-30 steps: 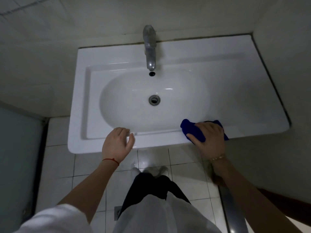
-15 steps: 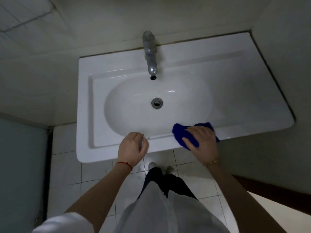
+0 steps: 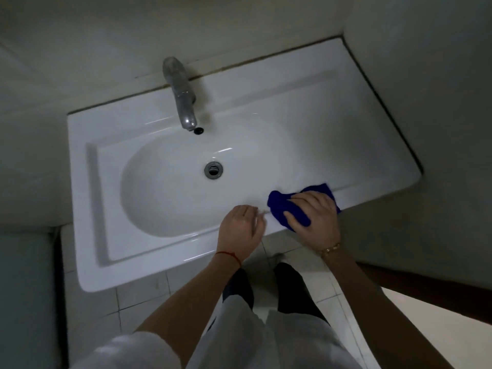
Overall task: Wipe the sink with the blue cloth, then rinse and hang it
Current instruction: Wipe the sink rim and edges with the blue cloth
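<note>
Head view, looking down over the white rectangular ceramic sink [image 3: 87, 187], the landmark for every position below. My right hand [image 3: 316, 217] presses the bunched blue cloth [image 3: 282, 209] onto the sink's front rim, to the right of the round metal drain [image 3: 213, 170]; my fingers [image 3: 298, 218] curl over the cloth and hold it against the glaze. Part of the cloth overhangs the front edge. My left hand [image 3: 241, 230] rests on the same front rim, just left of the cloth, fingers loosely bent and holding nothing; motion blur hides whether the fingertips touch the ceramic.

Risks, as I judge them. The cloth is a wad, so only a small patch meets the surface, and strokes may leave unwiped strips on the rim and in the oval bowl. The overhanging part could drag the cloth off the front edge onto the tiled floor [image 3: 138, 296] if my grip loosens. The glossy rim looks slick; a hard push could send my right hand skidding into my left. The grey metal tap [image 3: 182, 98], at the sink's back edge, stands well apart, and its base could be missed.
</note>
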